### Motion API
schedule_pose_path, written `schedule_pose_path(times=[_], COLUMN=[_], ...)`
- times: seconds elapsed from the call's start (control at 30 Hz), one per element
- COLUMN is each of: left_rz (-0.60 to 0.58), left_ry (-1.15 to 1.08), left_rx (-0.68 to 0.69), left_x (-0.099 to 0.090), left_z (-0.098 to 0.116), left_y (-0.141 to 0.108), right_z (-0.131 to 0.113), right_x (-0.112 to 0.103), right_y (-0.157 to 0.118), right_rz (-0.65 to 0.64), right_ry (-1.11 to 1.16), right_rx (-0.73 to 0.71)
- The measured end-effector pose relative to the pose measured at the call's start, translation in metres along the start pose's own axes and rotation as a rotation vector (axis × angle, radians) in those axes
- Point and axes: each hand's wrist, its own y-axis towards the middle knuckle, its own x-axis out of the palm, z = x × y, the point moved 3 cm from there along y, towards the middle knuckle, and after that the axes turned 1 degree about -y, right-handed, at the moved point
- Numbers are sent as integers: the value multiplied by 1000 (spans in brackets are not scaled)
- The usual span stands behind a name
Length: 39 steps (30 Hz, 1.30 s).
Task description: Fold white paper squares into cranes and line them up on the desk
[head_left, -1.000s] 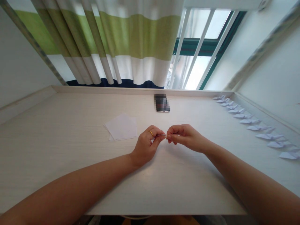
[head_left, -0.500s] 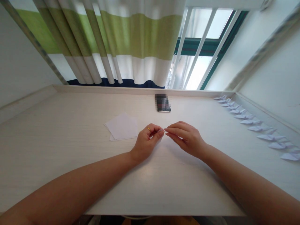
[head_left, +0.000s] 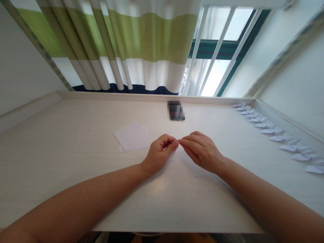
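Observation:
A small piece of folded white paper (head_left: 174,141) shows between the thumb and fingers of my left hand (head_left: 160,152), which wears a ring. Most of the paper is hidden by the fingers. My right hand (head_left: 201,148) meets it from the right, thumb and fingertips pinched together at the paper's tip. Both hands are over the middle of the white table (head_left: 162,206). To the left of my left hand lie some flat sheets of white paper (head_left: 133,136), overlapping each other.
A dark phone (head_left: 176,111), partly pixelated, lies near the table's back edge. Several folded white paper figures (head_left: 277,138) stand in a row along the right side. Behind the table hang a striped curtain (head_left: 152,40) and a barred window (head_left: 215,50).
The fingers and thumb of my right hand have closed together at the paper's tip, where they were slightly apart before. My left hand has hardly moved.

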Motion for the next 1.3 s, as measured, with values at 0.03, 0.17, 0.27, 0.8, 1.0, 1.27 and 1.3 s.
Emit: schedule_pose_path(times=[0.03,0.17,0.27,0.8,1.0,1.27,1.3], left_rz=[0,2,-15,16,21,21,21], left_ry=[0,16,15,-54,-84,-107,-106], left_rx=[-2,10,25,34,17,0,5], left_x=[0,0,1,0,1,0,0], left_z=[0,-1,-1,2,1,1,1], left_y=[0,0,-1,-1,-1,-1,-1], right_z=[0,-4,-7,-7,-7,-6,-6], right_x=[0,0,-1,-6,-6,-3,-3], right_y=[0,2,3,2,1,2,2], right_rz=[-4,-9,10,72,20,-24,-30], right_ry=[-5,-36,-85,-171,-193,-130,-125], right_rx=[-2,-31,-46,-102,-89,-89,-91])
